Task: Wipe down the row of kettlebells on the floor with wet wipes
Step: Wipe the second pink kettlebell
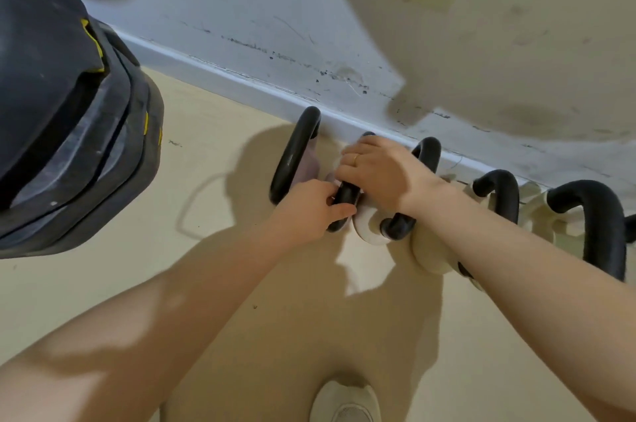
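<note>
Head view: left grip (311, 206) wraps kettlebell handle (346, 198).

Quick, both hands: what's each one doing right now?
Left hand: grips the second kettlebell's handle.
Right hand: rests curled over that same kettlebell; any wipe under it is hidden.

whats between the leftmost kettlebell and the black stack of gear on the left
Bare beige floor, crossed only by shadow, lies between the leftmost kettlebell and the black stack, as the head view shows.

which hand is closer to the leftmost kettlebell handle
Left. The left hand sits beside the leftmost kettlebell handle; the right hand lies farther right.
</note>
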Motion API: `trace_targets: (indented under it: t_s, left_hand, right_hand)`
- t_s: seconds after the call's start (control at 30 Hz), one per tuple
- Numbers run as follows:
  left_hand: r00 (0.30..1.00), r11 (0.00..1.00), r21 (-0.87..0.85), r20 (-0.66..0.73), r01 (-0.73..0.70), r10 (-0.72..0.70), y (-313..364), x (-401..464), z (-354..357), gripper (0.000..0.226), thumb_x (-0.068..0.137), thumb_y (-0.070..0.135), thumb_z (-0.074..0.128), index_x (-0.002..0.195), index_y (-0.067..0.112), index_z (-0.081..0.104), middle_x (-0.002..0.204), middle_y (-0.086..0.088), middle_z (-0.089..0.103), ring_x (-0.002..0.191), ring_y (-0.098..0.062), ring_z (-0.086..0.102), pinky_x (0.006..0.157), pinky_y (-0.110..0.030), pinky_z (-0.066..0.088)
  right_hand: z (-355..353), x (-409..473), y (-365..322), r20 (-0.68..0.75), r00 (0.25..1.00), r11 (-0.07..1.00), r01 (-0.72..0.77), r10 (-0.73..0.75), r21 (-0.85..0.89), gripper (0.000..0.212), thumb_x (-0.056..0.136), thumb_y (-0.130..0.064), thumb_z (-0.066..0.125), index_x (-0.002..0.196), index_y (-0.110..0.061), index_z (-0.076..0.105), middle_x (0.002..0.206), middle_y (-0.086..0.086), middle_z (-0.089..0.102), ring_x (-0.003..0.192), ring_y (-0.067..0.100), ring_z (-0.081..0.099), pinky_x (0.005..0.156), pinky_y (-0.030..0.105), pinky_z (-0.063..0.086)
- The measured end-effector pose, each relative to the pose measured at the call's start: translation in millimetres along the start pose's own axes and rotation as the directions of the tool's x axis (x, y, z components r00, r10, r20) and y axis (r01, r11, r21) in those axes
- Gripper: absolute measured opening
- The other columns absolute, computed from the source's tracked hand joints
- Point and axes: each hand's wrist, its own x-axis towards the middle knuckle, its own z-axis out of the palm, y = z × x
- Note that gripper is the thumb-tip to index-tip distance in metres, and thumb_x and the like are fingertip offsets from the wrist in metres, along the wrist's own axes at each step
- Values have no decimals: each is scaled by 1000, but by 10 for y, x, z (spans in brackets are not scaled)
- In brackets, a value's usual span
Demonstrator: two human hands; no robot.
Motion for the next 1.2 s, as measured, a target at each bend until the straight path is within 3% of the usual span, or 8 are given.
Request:
trace_targets:
  t_s: [0.13,0.27,0.43,0.6,0.77,0.93,1.1,1.2]
  left_hand:
    - [1000,1000,-20,0,22,-22,-2,8,-25,35,84,31,62,58,13,46,53,3,41,51,-10,39,47,-19,29]
    - [1000,1000,0,10,8,-8,15,7,-20,39,85,29,62,54,17,42,54,5,42,51,-7,39,50,-12,36]
    - [999,999,-36,-5,41,-41,-20,12,-29,34,84,31,62,58,15,46,54,5,41,51,-8,39,48,-11,34]
    - [999,994,-102,13,33,-32,-23,9,0,36,83,27,64,55,17,44,52,6,40,50,-7,37,46,-13,32]
    - [999,991,-129,-5,42,-43,-45,-2,-19,24,84,29,63,68,14,54,54,8,42,52,-6,38,48,-12,32]
    - [998,970,-235,-12,60,-65,-71,-33,49,24,84,29,63,93,7,66,74,-12,62,69,-13,54,70,-22,42]
    - [996,971,-234,-48,57,-70,-52,-78,80,20,86,29,60,90,10,65,78,-15,64,72,-16,56,69,-27,42]
    - [997,978,-198,-38,60,-69,-24,-87,61,17,87,29,59,76,16,59,63,0,54,62,-12,49,60,-24,36]
  right_hand:
    - [-63,249,147,165,971,985,-172,172,-12,13,82,-7,43,81,-13,54,84,1,56,85,25,55,71,32,41]
    - [-71,150,-90,141,980,981,157,-141,-112,15,87,-14,46,98,-19,55,93,-6,59,94,20,53,94,32,36]
    - [-24,281,291,148,974,977,-188,172,98,16,74,-5,54,83,-18,53,82,-3,51,79,23,51,67,31,42]
    - [-82,188,84,195,972,991,123,-130,46,13,87,-18,44,94,-17,54,85,-7,46,89,18,44,92,32,33]
    - [4,342,448,229,962,901,-230,152,369,27,71,4,49,75,-23,48,83,0,51,85,29,54,75,42,48]
    - [72,351,486,215,944,833,-325,252,448,30,72,6,52,78,-24,51,84,-1,53,80,24,50,67,31,40]
    - [34,325,417,326,863,687,-505,387,522,54,80,7,46,126,-21,50,119,4,51,108,24,48,83,26,33]
    - [23,309,320,330,790,590,-608,516,532,51,85,5,40,132,-14,44,125,14,52,110,30,50,83,29,36]
